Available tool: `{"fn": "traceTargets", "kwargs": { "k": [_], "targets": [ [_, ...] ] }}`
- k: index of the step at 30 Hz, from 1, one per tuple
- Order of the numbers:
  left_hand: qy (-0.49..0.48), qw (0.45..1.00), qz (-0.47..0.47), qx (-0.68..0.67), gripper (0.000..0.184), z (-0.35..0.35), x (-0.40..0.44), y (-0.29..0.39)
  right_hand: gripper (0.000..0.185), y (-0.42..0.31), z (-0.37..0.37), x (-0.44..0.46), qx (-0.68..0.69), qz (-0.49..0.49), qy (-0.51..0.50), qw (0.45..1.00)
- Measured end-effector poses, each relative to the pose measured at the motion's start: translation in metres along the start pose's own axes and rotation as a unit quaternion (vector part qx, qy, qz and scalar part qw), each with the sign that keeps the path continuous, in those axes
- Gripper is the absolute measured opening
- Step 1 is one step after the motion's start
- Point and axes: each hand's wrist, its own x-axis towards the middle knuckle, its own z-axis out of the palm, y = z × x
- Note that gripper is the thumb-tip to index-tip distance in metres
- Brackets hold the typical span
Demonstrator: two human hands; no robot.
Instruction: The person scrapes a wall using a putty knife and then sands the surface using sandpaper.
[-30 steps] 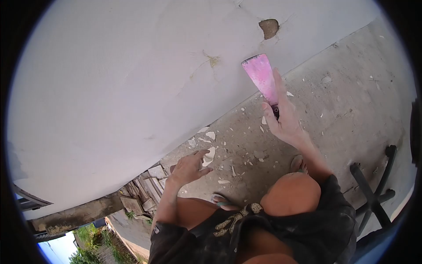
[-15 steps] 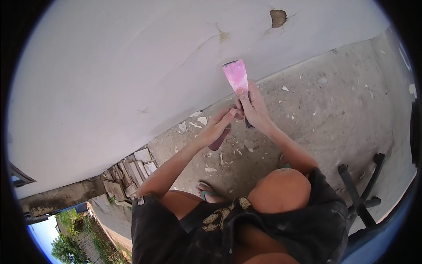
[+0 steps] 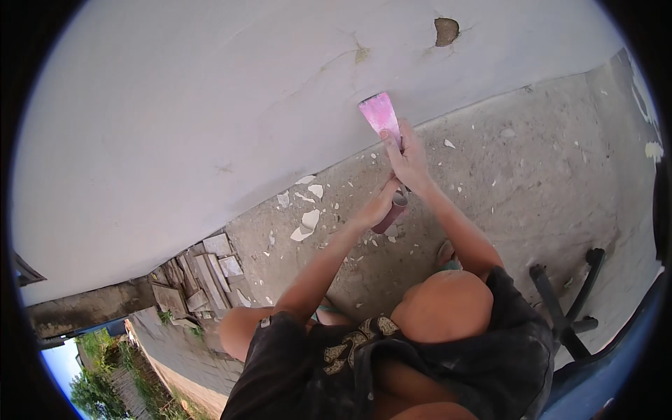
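Observation:
My right hand point(image 3: 411, 166) is closed around a putty knife point(image 3: 379, 113), its thumb on the pink-smeared blade, which points up toward the wall. Just below it, my left hand point(image 3: 378, 207) is closed on a rolled piece of reddish-brown sandpaper point(image 3: 389, 221), with the roll's open end facing me. Both hands are close together, and the left fingertips are partly hidden near the right wrist. Behind the blade stands the white wall point(image 3: 210, 98), with a hole point(image 3: 446, 32) broken in its plaster and a cracked patch point(image 3: 360, 53).
White plaster flakes point(image 3: 306, 225) lie scattered over the concrete floor point(image 3: 532, 168). Wood and tile scraps point(image 3: 203, 273) are piled against the wall at left. A dark chair base point(image 3: 570, 308) stands at lower right. My bent knee point(image 3: 448, 304) is below the hands.
My left hand has moved right with the sandpaper, closer to the right wrist, and the roll's open end now shows. The putty knife has barely shifted. My left leg has swung outward.

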Motion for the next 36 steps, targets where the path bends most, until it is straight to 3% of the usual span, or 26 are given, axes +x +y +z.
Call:
{"fn": "traceTargets", "kwargs": {
  "k": [2, 5, 11, 15, 17, 19, 21, 23, 26, 28, 31, 34, 36],
  "targets": [
    [0.018, 1.000, 0.003, -0.018, 0.051, 0.003, 0.007, -0.019, 0.019, 0.011, 0.001, -0.005, -0.043, -0.033, 0.012, 0.998],
    [0.024, 0.999, 0.023, -0.024, 0.051, 0.000, 0.010, -0.034, 0.028, 0.004, 0.005, -0.004, -0.004, 0.033, 0.017, 0.999],
    [0.047, 0.995, 0.068, 0.054, 0.049, -0.008, 0.021, -0.060, 0.024, 0.003, 0.016, -0.004, -0.044, 0.030, -0.014, 0.998],
    [0.111, 0.993, 0.038, 0.017, 0.049, -0.005, 0.015, -0.054, 0.023, 0.001, 0.031, -0.001, -0.031, 0.004, 0.018, 0.999],
    [0.095, 0.957, 0.131, 0.240, 0.048, -0.019, 0.006, -0.030, 0.023, -0.012, 0.033, 0.003, -0.046, -0.018, 0.032, 0.998],
    [0.103, 0.923, 0.163, 0.333, 0.048, -0.020, -0.001, -0.032, 0.024, -0.025, 0.029, 0.013, 0.013, -0.021, 0.024, 0.999],
    [0.149, 0.917, 0.177, 0.326, 0.046, -0.020, 0.014, -0.034, 0.026, -0.027, 0.030, 0.016, 0.023, -0.020, 0.021, 0.999],
    [0.175, 0.940, 0.196, 0.216, 0.043, 0.000, 0.009, -0.038, 0.031, -0.006, 0.031, -0.003, -0.020, -0.002, 0.029, 0.999],
    [0.156, 0.938, 0.230, 0.210, 0.043, -0.005, 0.017, -0.064, 0.029, -0.010, 0.027, 0.005, -0.031, 0.004, 0.032, 0.999],
    [0.118, 0.944, 0.179, 0.250, 0.042, -0.010, 0.011, -0.060, 0.029, -0.004, 0.026, -0.010, -0.033, 0.034, 0.014, 0.999],
    [0.121, 0.989, 0.003, 0.081, 0.042, -0.004, 0.009, -0.033, 0.029, 0.006, 0.034, -0.003, -0.002, 0.023, 0.016, 1.000],
    [0.122, 0.984, -0.001, 0.128, 0.039, -0.001, 0.003, -0.024, 0.029, -0.001, 0.037, 0.000, 0.031, 0.001, 0.022, 0.999],
    [0.135, 0.955, 0.143, 0.221, 0.040, -0.013, 0.012, -0.025, 0.029, -0.008, 0.030, 0.001, 0.038, 0.019, 0.010, 0.999]
  ]
}}
